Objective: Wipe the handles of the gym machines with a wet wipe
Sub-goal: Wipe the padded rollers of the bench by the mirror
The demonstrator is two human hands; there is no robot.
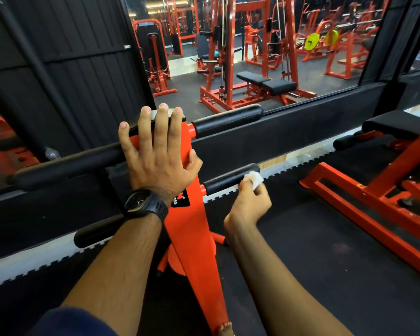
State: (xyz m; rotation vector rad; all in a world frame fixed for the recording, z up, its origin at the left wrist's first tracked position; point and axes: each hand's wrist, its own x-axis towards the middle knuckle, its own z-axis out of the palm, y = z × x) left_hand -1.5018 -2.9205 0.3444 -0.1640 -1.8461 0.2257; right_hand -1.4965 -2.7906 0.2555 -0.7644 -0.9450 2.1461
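An orange upright post (192, 221) carries black foam-padded handles on both sides. My left hand (159, 154), with a black watch on its wrist, lies flat with spread fingers on the top of the post. My right hand (251, 202) pinches a white wet wipe (254, 179) and presses it against the outer end of the lower right handle (228, 181). The upper right handle (228, 120) and the long upper left handle (66, 167) are untouched. A lower left handle (95, 232) shows under my left forearm.
A large wall mirror (252, 52) ahead reflects orange gym machines and benches. An orange bench frame (374, 187) with black pads stands on the black floor mat at the right. A plastic bottle (52, 154) stands by the wall at the left.
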